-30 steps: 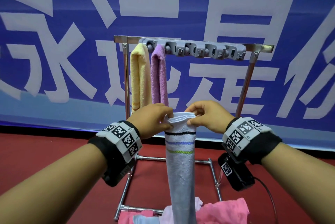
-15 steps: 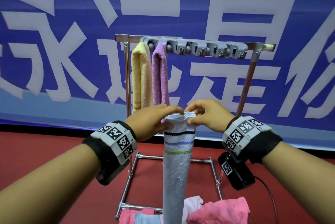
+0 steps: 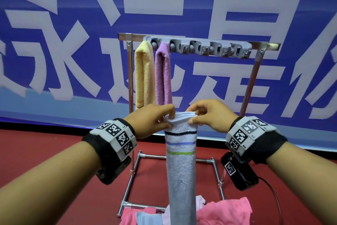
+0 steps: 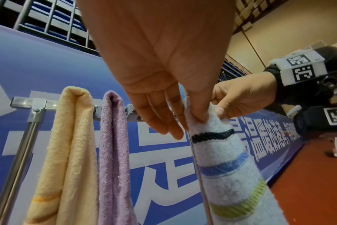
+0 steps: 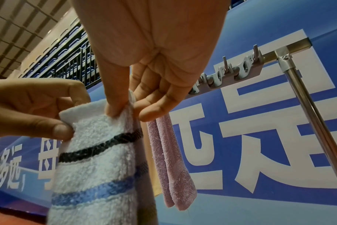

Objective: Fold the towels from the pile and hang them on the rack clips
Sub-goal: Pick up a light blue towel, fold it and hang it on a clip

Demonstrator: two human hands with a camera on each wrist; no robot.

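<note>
A white towel [image 3: 181, 162] with black, blue and green stripes hangs folded into a narrow strip in front of the rack. My left hand [image 3: 168, 121] pinches its top left corner and my right hand [image 3: 194, 118] pinches its top right corner. The same towel [image 4: 221, 159] shows in the left wrist view and the towel [image 5: 98, 159] in the right wrist view, pinched between thumb and fingers. A yellow towel [image 3: 143, 73] and a purple towel [image 3: 163, 73] hang from the two leftmost clips of the grey clip bar [image 3: 209, 47].
The metal rack [image 3: 129, 108] stands on a red floor before a blue banner. A pile of pink, blue and white towels [image 3: 222, 212] lies at the rack's base. A black device with a cable [image 3: 240, 173] hangs under my right wrist.
Both hands have kept their pinch on the striped towel's top edge and lifted it slightly. The left hand's fingers have shifted a little along the edge.
</note>
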